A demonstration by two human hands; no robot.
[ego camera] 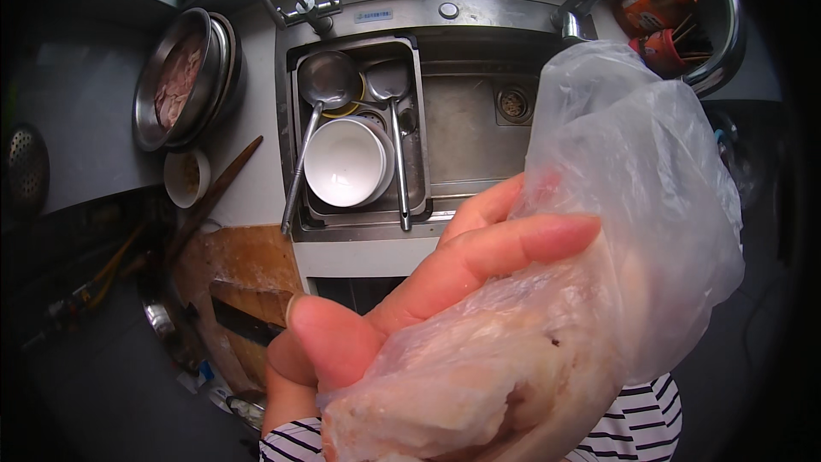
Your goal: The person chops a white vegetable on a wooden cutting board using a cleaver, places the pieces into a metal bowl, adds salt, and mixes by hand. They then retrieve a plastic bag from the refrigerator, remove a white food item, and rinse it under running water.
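Observation:
My left hand (449, 269) reaches in from the lower left, palm up, thumb to the left and fingers spread to the right. It supports a large pale piece of raw meat (487, 372), which looks like poultry, close to the camera. A cloudy plastic bag (648, 186) covers part of the meat and bulges to the upper right over the sink's edge. One fingertip shows faintly through the film. I cannot make out my right hand; the bag and meat cover the area above the striped clothing (641, 417) at the lower right.
A steel sink (474, 135) lies ahead; its left basin holds white bowls (343, 160), a ladle (327, 77) and a wok spatula (388, 80). Leftward are steel bowls (208, 77) with raw meat, a cutting board (256, 250) and a knife (244, 321). A curved faucet (731, 25) rises right.

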